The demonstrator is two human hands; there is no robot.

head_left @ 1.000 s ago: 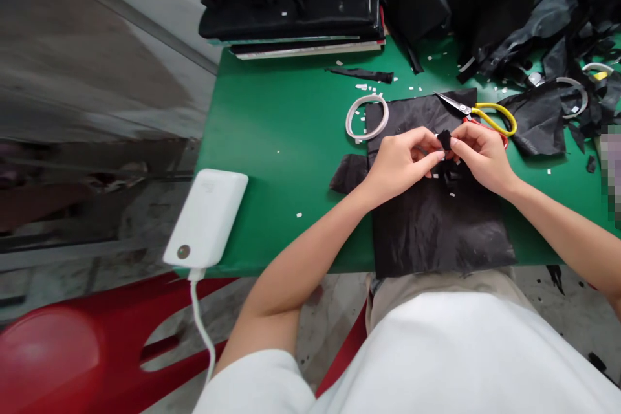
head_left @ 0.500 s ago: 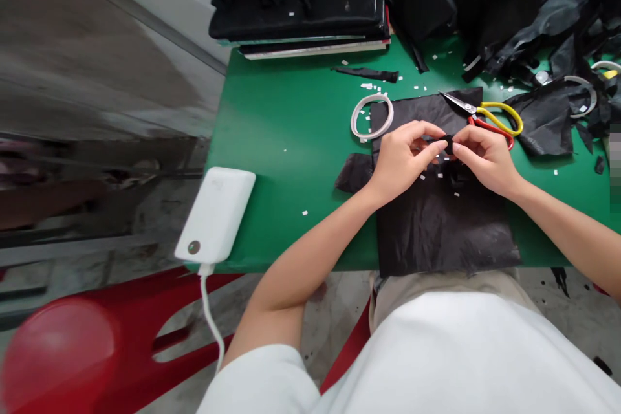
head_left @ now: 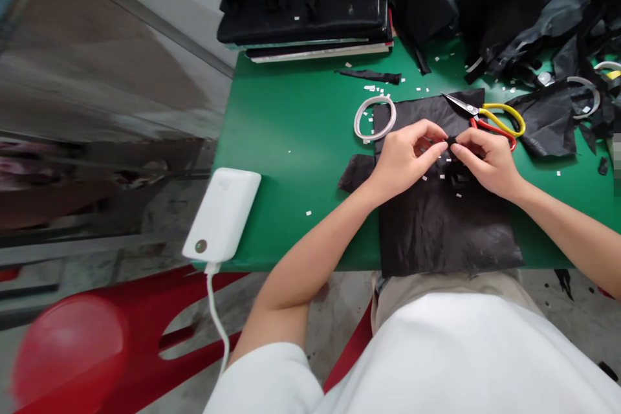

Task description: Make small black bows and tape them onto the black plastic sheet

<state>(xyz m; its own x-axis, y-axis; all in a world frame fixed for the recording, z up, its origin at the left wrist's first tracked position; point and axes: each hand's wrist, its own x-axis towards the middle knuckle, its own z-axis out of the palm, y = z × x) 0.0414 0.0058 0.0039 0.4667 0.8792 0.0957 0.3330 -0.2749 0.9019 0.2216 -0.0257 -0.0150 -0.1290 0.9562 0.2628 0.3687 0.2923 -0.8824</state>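
Note:
Between the fingertips of my left hand (head_left: 405,158) and my right hand (head_left: 490,158) is a small piece of black fabric (head_left: 451,141). Both hands pinch it from opposite sides, with thumb and forefinger. Under them a larger black fabric sheet (head_left: 446,226) lies flat, reaching the table's front edge. Small white bits are scattered on the sheet below my fingers. Scissors (head_left: 478,113) with one yellow and one red handle lie just beyond my right hand, blades pointing left. A roll of white tape (head_left: 375,118) lies at the sheet's upper left corner, beyond my left hand.
A white power bank (head_left: 223,213) with a cable sits at the green table's (head_left: 291,116) left edge. Black fabric stacked on books (head_left: 305,0) stands at the back. Heaped black fabric (head_left: 524,6) fills the back right. A red chair (head_left: 72,349) is at lower left.
The whole view has shifted slightly, so things appear a little further right. My fingertips have closed in further around the small black piece, which shows less now.

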